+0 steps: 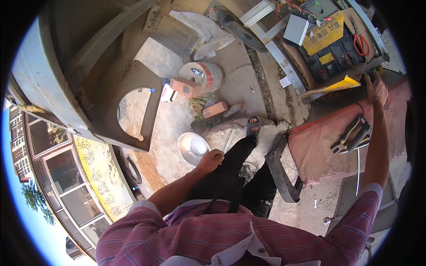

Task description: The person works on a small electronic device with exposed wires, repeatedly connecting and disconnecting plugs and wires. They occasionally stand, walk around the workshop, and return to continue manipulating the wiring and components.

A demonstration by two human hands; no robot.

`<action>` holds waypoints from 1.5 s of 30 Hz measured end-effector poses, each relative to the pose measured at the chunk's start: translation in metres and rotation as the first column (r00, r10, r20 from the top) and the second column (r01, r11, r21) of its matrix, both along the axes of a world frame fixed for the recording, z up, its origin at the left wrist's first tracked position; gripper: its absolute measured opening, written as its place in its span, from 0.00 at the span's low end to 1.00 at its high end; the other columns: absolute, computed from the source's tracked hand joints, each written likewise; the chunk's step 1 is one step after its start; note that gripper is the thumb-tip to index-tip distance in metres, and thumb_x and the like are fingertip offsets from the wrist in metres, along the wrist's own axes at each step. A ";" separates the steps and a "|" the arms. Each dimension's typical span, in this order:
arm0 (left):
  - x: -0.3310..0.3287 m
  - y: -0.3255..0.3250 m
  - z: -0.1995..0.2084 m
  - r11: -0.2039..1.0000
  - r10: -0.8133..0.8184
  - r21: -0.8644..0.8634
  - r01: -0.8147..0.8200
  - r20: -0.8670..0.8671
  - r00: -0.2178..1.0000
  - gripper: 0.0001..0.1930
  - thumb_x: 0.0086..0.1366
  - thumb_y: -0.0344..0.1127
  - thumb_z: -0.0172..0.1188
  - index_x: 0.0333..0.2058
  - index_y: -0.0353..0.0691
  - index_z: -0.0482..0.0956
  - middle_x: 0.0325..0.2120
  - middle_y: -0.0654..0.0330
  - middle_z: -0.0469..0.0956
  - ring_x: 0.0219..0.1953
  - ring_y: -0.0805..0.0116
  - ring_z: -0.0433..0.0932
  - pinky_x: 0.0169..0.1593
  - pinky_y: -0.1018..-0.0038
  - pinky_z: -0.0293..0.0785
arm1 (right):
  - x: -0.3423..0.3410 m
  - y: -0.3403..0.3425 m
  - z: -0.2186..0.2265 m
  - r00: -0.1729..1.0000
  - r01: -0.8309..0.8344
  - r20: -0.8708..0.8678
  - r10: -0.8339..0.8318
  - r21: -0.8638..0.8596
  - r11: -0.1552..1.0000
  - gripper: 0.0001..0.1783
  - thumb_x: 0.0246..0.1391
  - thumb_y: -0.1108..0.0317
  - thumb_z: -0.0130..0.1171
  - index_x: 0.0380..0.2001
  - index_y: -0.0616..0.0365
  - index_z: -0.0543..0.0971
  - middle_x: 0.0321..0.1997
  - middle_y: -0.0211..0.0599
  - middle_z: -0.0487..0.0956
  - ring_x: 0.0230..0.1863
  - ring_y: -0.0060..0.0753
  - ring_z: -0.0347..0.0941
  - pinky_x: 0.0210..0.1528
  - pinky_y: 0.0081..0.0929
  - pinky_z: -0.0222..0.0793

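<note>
My left hand [211, 161] hangs in front of my dark trousers, fingers curled together; what they hold, if anything, is too small to make out. At the right, my right hand [376, 87] reaches to the near corner of an open metal box [308, 94], its fingers partly hidden around something dark. Inside the box sit black batteries [341, 56] under a yellow sheet [323, 34]. Red-handled scissors [361, 45] rest on top, beside a finned silver module [296, 29] and loose thin wires. Pliers with dark grips [350, 135] lie on a dusty red surface [317, 133] below my right hand.
A large metal panel with a round cutout [149, 113] stands at the left. On the ground are a white basin [193, 149], a brick [215, 109] and a round drum [208, 77] topped by another brick [184, 87]. A dark metal bracket [280, 170] juts beside my legs.
</note>
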State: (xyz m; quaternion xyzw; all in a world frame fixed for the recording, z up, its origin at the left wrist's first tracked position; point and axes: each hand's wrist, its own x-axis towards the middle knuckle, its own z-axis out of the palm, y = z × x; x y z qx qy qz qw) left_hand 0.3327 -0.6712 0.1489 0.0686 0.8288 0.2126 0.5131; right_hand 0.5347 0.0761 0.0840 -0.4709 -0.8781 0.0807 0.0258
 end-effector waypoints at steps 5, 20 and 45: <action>-0.006 -0.091 0.059 0.979 0.148 -0.135 -0.154 -0.057 0.987 0.14 0.68 0.38 0.59 0.46 0.34 0.80 0.36 0.57 0.81 0.32 0.68 0.83 0.34 0.70 0.77 | -0.023 -0.091 0.008 0.780 -0.272 -0.625 -0.031 -0.383 0.883 0.17 0.62 0.60 0.55 0.46 0.60 0.82 0.41 0.43 0.84 0.43 0.34 0.80 0.50 0.29 0.72; 0.076 -0.183 0.036 0.969 -0.238 0.000 0.247 -0.272 0.933 0.21 0.64 0.50 0.54 0.43 0.41 0.87 0.47 0.46 0.83 0.51 0.49 0.80 0.57 0.60 0.73 | 0.052 -0.495 0.057 0.971 -0.195 -0.227 0.073 -0.576 0.794 0.35 0.51 0.64 0.65 0.63 0.60 0.70 0.59 0.54 0.75 0.60 0.58 0.71 0.62 0.50 0.68; 0.201 -0.311 -0.017 0.844 0.516 0.251 -0.474 -0.138 0.846 0.15 0.68 0.39 0.58 0.50 0.41 0.81 0.35 0.55 0.83 0.31 0.61 0.82 0.33 0.65 0.81 | 0.099 -0.412 0.034 0.939 0.077 0.169 -0.298 -0.952 -0.295 0.06 0.59 0.70 0.56 0.28 0.53 0.73 0.20 0.27 0.66 0.17 0.27 0.64 0.16 0.26 0.57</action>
